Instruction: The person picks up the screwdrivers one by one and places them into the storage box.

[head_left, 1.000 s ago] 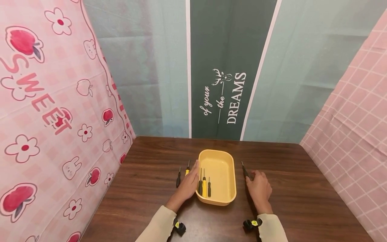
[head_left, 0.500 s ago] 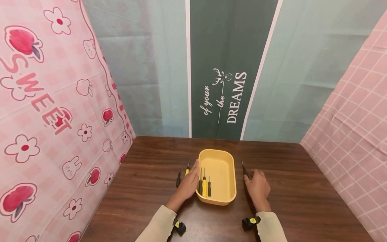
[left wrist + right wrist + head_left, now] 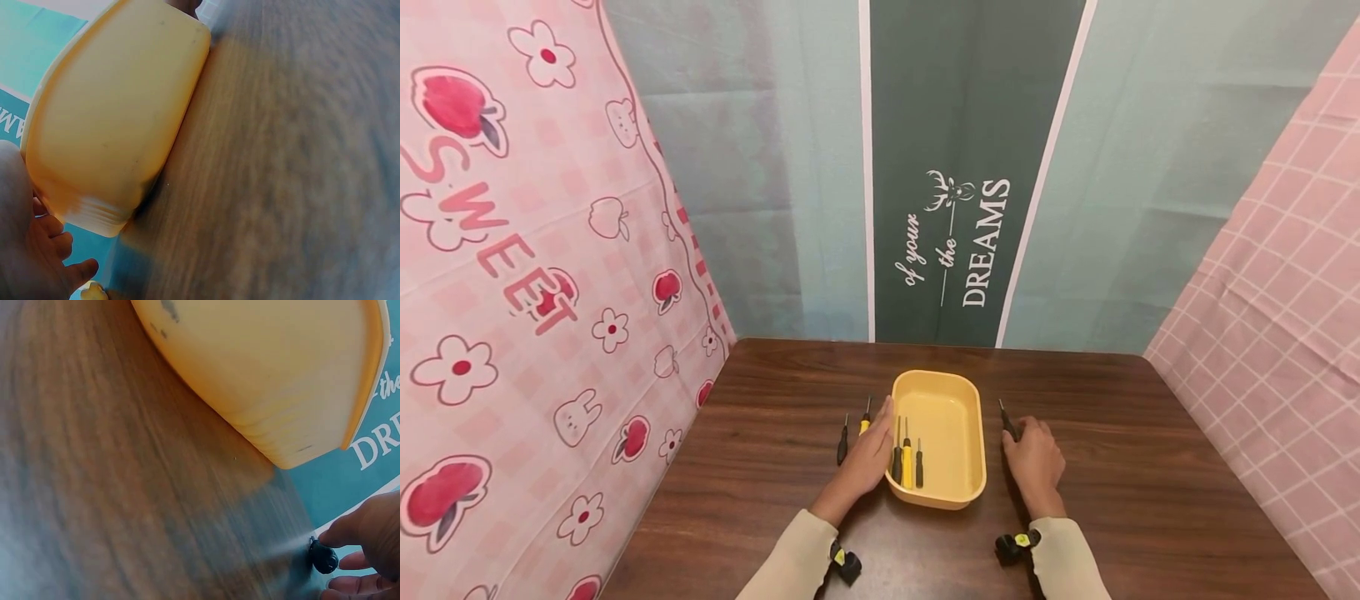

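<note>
A yellow plastic tray stands on the table with several screwdrivers in its left side, one of them with a yellow handle. My left hand lies along the tray's left wall, fingers straight, also beside the tray in the left wrist view. To the right of the tray, a black screwdriver points away from me. My right hand pinches its handle between thumb and fingers; in the right wrist view the thumb rests on the black handle.
Left of my left hand lie a black-handled screwdriver and a yellow-and-black one, partly hidden by that hand. The brown wooden table ends at a grey-green curtain, with pink cloths at both sides.
My right hand has shifted slightly left and forward, closing in on the black screwdriver's handle. The screwdriver, the tray and my left hand have stayed in place.
</note>
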Tool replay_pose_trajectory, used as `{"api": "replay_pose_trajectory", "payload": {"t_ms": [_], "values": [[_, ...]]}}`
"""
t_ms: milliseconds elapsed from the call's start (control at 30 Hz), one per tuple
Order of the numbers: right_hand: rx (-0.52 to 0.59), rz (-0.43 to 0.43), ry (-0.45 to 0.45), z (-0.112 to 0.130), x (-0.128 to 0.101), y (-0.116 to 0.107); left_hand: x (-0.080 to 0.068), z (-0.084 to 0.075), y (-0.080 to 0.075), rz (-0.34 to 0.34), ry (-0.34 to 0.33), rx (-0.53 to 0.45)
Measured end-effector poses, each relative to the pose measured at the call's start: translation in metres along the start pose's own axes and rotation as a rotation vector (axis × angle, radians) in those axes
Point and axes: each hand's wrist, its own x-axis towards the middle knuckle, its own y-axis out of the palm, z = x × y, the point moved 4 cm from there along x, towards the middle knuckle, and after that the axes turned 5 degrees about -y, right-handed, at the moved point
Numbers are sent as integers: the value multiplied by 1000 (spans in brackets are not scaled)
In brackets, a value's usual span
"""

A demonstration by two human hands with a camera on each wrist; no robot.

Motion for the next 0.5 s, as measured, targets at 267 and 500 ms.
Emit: {"api": "replay_pose_trajectory", "payload": {"t_ms": [267,500], "values": [[-6,8,-7,-4,6,4,0,0,0,-1,7,10],[6,32,-22,-2,10,4,1,1,0,-4,11,10]]}}
